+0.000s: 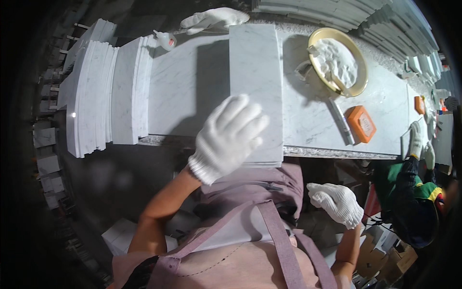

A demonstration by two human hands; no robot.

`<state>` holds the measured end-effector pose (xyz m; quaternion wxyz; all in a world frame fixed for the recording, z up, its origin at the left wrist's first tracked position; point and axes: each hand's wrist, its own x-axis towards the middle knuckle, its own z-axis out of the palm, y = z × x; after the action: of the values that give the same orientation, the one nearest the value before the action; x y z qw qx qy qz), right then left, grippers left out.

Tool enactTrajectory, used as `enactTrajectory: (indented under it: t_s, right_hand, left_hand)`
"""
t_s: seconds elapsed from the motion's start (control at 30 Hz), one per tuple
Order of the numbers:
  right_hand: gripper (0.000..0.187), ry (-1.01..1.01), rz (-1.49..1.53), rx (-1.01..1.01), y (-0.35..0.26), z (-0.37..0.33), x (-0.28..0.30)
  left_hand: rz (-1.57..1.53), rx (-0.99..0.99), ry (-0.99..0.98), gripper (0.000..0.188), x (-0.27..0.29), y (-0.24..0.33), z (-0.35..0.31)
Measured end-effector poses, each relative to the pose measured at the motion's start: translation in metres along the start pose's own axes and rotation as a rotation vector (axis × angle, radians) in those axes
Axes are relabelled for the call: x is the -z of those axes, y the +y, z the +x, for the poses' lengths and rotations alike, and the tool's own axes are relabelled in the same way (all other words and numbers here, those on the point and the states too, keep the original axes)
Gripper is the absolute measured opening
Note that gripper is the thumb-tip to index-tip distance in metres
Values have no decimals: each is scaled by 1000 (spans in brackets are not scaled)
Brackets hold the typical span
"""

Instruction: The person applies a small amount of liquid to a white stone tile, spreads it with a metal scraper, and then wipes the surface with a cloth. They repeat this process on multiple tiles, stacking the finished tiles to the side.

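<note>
My left hand (231, 137), in a white knit glove, is over the near part of a grey-veined marble slab (255, 62). Its fingers are stretched out and hold nothing; whether the palm presses on the slab I cannot tell. This slab tops a short stack lying crosswise on the bench, its near end jutting past the front edge. My right hand (337, 204), gloved alike, hangs off the bench to the right of my lap. Its fingers are loosely bent, with no object showing in them. Another white glove (214, 19) rests beyond the slab; whether a hand fills it I cannot tell.
Upright marble slabs (130, 91) stand at the left, beside a small squeeze bottle (166, 41). To the right are a yellow bowl (363, 72) of white paste, a marker-like stick (340, 121) and an orange block (361, 124). A co-worker's gloved hand (416, 139) touches the bench's right end.
</note>
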<state>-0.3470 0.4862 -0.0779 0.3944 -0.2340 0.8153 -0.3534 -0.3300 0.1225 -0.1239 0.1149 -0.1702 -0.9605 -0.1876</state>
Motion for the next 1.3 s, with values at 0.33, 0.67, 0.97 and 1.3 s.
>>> enactTrajectory:
  t_s: [0.33,0.67,0.97,1.3]
  right_hand:
    - [35,355,305,195,8,59,-59]
    - [53,806,511,102,24,113,-70]
    - [50,753,358,85,16,129,-64]
    - [42,816,306,92,17,133,-70]
  left_hand:
    - [401,-44,-86,75,-39,-69,99]
    - [-239,-145,-196,57,10,48,-32]
    - [-41,57,-96,48,17,18,7]
    - [54,64,-95,51,7,10,58]
